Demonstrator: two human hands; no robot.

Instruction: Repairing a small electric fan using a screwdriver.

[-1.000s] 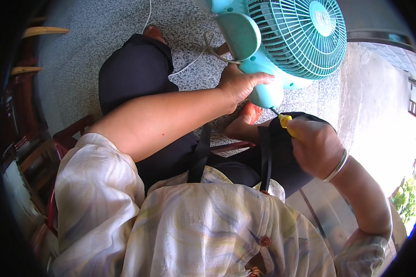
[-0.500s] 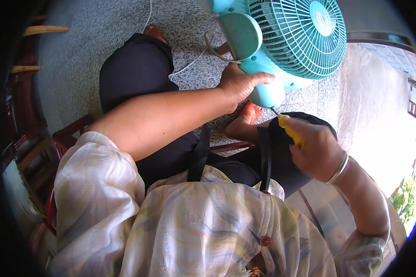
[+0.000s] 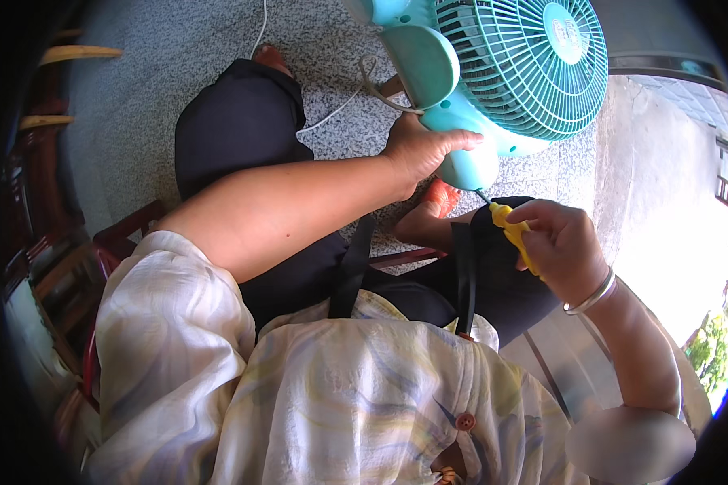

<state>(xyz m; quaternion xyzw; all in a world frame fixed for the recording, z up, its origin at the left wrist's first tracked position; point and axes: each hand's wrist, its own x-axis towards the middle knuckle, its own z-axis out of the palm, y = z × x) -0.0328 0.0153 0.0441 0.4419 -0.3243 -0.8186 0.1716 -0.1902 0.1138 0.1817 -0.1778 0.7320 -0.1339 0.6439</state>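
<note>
A turquoise electric fan (image 3: pixel 461 121) with a round grille is tilted over at the upper right, its knobby base toward me. My left hand (image 3: pixel 423 152) is closed around the lower part of the fan, thumb lying across the turquoise plastic. In my right hand (image 3: pixel 565 242) is a screwdriver (image 3: pixel 513 234) with a yellow handle, pinched between thumb and fingers. The screwdriver's dark shaft meets the lower end of the fan's base. Whatever its tip touches is hidden there.
A white cord (image 3: pixel 332 115) runs from the fan across the speckled floor (image 3: pixel 154 97). My dark-trousered knees and bare feet flank the fan. Wooden furniture (image 3: pixel 57 250) stands along the left, and a bright opening lies to the right.
My right hand has turned and shifted slightly right, its fingers loosening around the yellow handle, so more of the handle shows. The left hand and fan stay almost still.
</note>
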